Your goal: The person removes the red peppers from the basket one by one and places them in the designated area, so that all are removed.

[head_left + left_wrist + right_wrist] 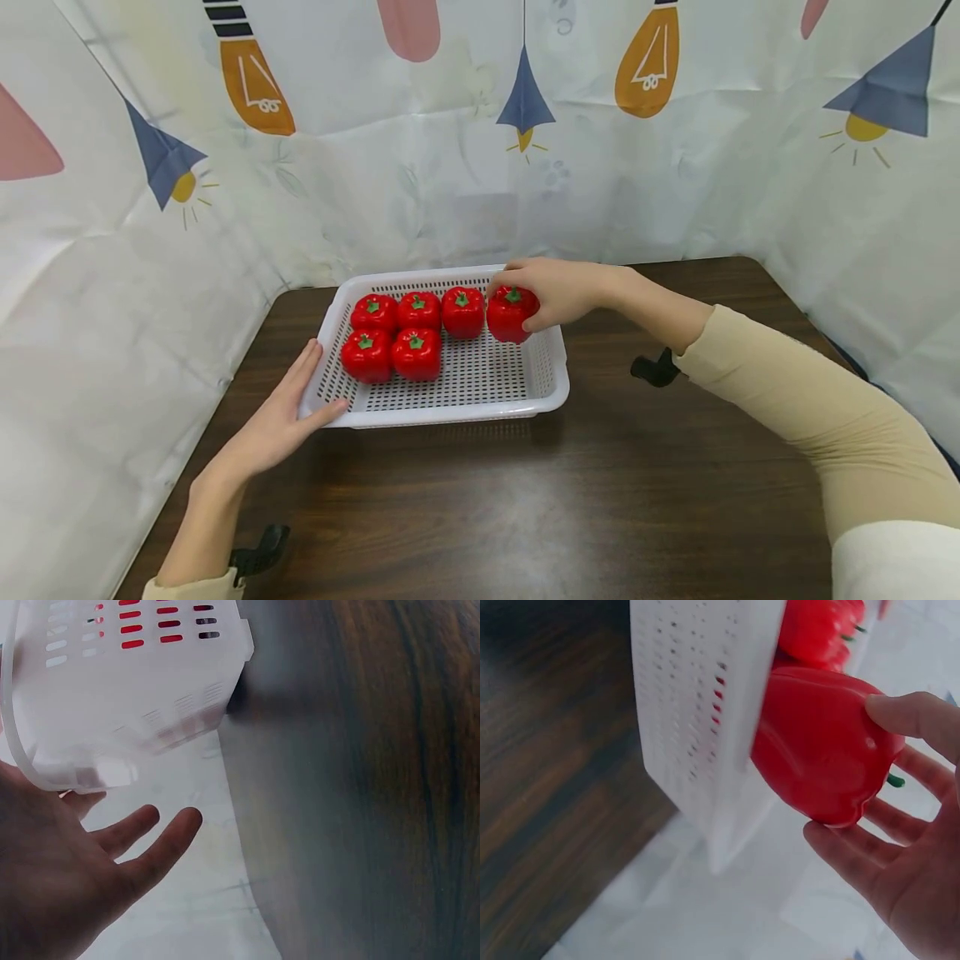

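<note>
My right hand [566, 287] grips a red bell pepper [510, 321] with a green stem, at the right back part of a white perforated plastic basket [480, 375]. In the right wrist view, thumb and fingers pinch the pepper [817, 750] from both sides, close by the basket wall [694, 697]. Several more red bell peppers [417, 354] sit in the basket's left and middle, in two rows. At the basket's left end rests my left hand [270, 429], thumb over the front left rim. The left wrist view shows its fingers [169, 844] extended and spread beside the basket.
The basket stands on a dark brown wooden table [465, 500], near its back edge. White curtain cloth [450, 192] printed with lamps and bulbs hangs behind and at both sides. Black straps or mounts [656, 367] show at the wrists.
</note>
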Tool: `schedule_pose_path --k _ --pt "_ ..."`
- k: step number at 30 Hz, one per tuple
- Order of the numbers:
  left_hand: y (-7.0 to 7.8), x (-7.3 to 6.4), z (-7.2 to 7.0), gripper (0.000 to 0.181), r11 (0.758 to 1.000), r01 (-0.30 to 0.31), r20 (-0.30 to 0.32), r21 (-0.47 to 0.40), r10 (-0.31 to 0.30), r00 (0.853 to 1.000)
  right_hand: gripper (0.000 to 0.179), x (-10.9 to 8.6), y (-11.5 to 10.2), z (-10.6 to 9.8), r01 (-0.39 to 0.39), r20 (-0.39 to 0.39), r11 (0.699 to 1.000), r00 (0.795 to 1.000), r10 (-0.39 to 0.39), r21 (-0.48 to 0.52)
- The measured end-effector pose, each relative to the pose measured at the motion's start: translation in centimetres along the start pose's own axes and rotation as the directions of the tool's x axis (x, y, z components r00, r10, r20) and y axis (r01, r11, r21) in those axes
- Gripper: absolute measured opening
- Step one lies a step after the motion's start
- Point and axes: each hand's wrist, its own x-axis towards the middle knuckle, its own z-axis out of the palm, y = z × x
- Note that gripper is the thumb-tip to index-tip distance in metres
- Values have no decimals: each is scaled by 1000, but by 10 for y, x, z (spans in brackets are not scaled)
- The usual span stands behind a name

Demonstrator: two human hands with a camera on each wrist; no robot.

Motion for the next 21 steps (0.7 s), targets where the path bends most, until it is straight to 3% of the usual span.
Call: schedule_pose_path --k 10,16,21 --pt "-1 -1 0 99 999 -39 -12 6 39 999 61 -33 19 -24 -12 -130 1000 991 13 10" --pt "-5 -1 1 90 994 -105 -31 9 106 994 58 -51 38 -30 -31 -190 999 981 33 13" --pt "-9 -1 3 79 981 -191 -71 30 193 979 54 -62 58 -29 -58 -207 998 977 60 19"
